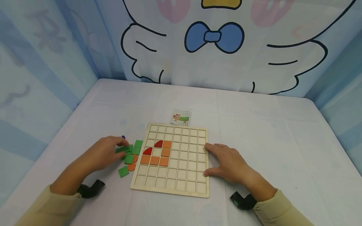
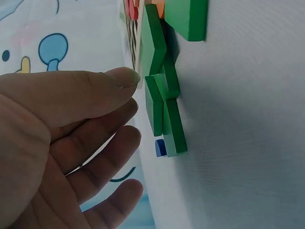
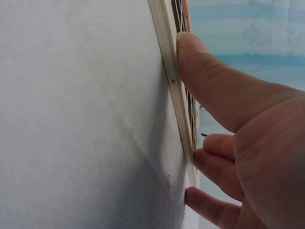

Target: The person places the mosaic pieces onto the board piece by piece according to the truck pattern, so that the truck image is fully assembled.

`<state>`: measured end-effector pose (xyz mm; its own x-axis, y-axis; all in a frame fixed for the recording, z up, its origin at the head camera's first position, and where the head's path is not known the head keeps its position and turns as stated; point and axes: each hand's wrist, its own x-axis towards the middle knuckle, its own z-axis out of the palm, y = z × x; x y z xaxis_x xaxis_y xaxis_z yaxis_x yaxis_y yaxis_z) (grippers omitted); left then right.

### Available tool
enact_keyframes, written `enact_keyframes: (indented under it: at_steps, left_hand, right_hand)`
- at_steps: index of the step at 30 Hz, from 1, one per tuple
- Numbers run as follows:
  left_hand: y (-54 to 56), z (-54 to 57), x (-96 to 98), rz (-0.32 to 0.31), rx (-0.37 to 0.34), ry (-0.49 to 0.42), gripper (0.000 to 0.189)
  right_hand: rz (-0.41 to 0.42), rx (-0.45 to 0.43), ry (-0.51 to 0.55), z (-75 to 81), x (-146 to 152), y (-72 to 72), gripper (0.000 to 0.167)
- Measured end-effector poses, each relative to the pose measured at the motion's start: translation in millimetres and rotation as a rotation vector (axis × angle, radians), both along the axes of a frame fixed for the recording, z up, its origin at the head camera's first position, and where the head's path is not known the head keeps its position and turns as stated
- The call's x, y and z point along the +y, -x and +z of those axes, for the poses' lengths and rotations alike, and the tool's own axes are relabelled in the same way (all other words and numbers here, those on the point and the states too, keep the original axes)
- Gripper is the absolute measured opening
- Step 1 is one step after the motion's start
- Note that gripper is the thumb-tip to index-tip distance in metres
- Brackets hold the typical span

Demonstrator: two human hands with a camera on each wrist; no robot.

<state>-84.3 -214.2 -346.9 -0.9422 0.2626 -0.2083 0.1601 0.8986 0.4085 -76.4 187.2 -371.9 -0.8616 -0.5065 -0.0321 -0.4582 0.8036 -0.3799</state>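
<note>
A wooden grid board (image 1: 185, 175) lies on the table with orange square tiles (image 1: 154, 160) and two red quarter-circle tiles (image 1: 159, 143) in its left part. Loose green tiles (image 1: 123, 171) are bunched along the board's left side, partly overlapping. My left hand (image 1: 103, 155) hovers over this bunch, thumb and fingers apart and nothing between them; in the left wrist view the fingertips are close to the green tiles (image 2: 153, 40). At the board's right edge, my right hand (image 1: 230, 163) rests its thumb and fingertips on the rim (image 3: 167, 52), fingers spread.
Orange round pieces (image 1: 131, 166) lie among the green tiles, and a small blue piece (image 2: 160, 148) sits beside them. Behind the board is a small pattern card (image 1: 181, 117). A printed curtain (image 1: 215, 69) hangs along the back of the white table (image 1: 260, 125).
</note>
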Motion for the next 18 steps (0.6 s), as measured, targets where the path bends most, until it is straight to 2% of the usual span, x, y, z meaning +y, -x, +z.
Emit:
enact_keyframes:
  at_steps: [11,18]
  left_hand:
    - [-2.4,-2.5,-8.3,0.05,-0.002,0.006,0.03]
    - [6.4,-5.1,-17.5,0.057,0.029,0.008,0.037]
  right_hand:
    - [0.0,0.002,0.003,-1.4,0,-0.2,0.086]
    - [0.003,0.005,0.002,-0.7,0,-0.1,0.086]
